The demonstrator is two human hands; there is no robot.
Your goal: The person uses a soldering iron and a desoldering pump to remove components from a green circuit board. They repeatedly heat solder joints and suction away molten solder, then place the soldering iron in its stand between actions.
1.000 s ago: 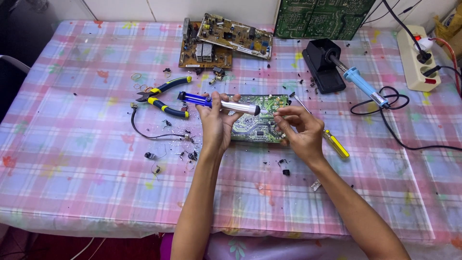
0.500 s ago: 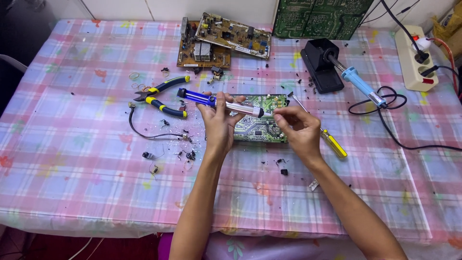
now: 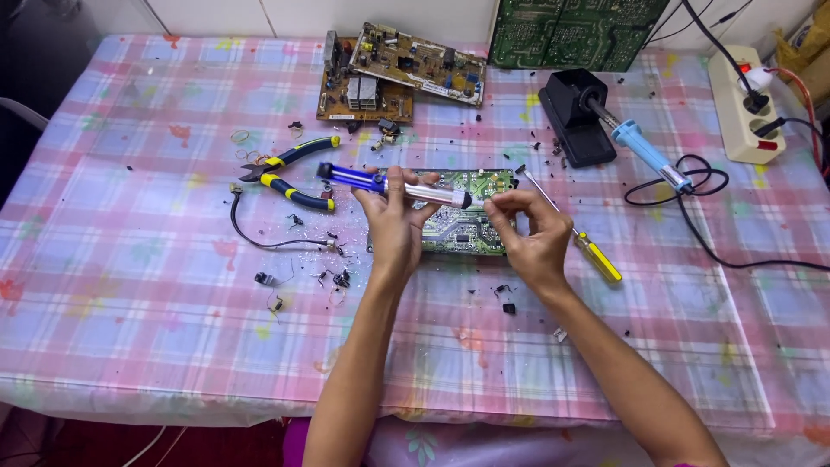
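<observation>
My left hand [image 3: 395, 227] grips a blue and silver desoldering pump [image 3: 380, 183], held level above a green circuit board [image 3: 471, 227] that lies on the table. My right hand [image 3: 529, 238] is at the pump's black tip, fingers pinched on it. Both hands hover over the board's solder side and cover part of it.
Yellow-handled pliers [image 3: 290, 175] lie left of the board, a yellow screwdriver [image 3: 577, 238] right of it. A soldering iron [image 3: 644, 156] rests in its black stand [image 3: 575, 117]. More circuit boards [image 3: 402, 73] sit at the back, a power strip [image 3: 743, 104] far right. Loose parts and a wire [image 3: 268, 242] litter the pink checked cloth [image 3: 147, 285].
Both hands have stayed on the pump over the board, with only a slight shift of the fingers at the tip.
</observation>
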